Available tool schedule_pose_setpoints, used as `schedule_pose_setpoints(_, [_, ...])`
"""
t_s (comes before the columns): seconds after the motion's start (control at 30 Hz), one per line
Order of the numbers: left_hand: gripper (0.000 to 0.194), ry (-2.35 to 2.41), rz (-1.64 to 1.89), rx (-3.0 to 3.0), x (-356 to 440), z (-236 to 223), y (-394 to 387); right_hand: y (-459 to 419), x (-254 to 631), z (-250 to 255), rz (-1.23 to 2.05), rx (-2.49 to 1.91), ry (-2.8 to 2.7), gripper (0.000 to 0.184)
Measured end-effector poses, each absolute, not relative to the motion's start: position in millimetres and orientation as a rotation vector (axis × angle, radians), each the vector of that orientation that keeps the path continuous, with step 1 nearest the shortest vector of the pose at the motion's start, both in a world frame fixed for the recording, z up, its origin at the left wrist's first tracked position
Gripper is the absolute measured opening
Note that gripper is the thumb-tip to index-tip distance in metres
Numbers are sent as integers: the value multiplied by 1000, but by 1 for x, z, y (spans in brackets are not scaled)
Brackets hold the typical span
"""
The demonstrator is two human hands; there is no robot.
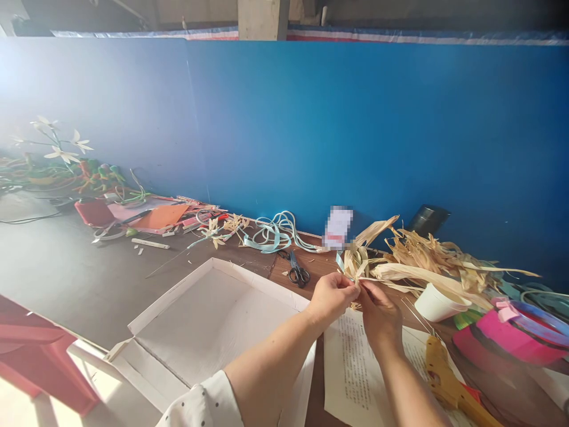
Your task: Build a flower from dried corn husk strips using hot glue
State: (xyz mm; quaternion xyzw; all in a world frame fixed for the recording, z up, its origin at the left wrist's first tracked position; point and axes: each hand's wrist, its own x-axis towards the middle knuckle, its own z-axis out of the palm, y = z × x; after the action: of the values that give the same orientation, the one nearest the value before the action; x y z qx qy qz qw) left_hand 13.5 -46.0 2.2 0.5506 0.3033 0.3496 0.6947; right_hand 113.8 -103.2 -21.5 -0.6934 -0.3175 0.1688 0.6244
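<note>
My left hand (329, 296) and my right hand (379, 311) meet over the brown table (66, 273), fingers pinched together. Between them they hold a small bundle of dried straw-coloured husk strips (355, 261) with a pale blue strip in it, which fans upward from the fingertips. Under the hands lies a printed paper sheet (355, 367). A yellow glue gun (444, 379) lies beside my right forearm.
An open shallow white cardboard box (204, 320) sits left of my arms. Black scissors (297, 271), pale blue ribbon (275, 232), a husk pile (435, 255), a white cup (438, 302) and pink rolls (511, 338) surround them. A blue partition (311, 130) backs the table. Craft flowers (62, 151) stand far left.
</note>
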Motion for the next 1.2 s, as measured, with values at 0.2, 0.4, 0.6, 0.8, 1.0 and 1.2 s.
schedule_pose_setpoints(0.2, [17, 652, 785, 1236, 15, -2, -44, -102, 114, -23, 372, -1574, -759, 40])
schedule_pose_setpoints(0.4, [16, 640, 787, 1243, 15, -2, -45, -103, 111, -18, 344, -1619, -796, 36])
schedule_pose_setpoints(0.6, [16, 639, 800, 1276, 15, -3, -44, -102, 111, -19, 404, -1616, -732, 38])
schedule_pose_setpoints(0.8, [16, 671, 800, 1313, 14, -2, -45, -101, 113, -23, 435, -1595, -673, 43])
schedule_pose_setpoints(1.0, [11, 690, 770, 1324, 13, -3, -45, -98, 115, -31, 444, -1474, -662, 45])
schedule_pose_setpoints(1.2, [12, 695, 764, 1329, 12, -1, -45, -96, 114, -32, 469, -1403, -639, 44])
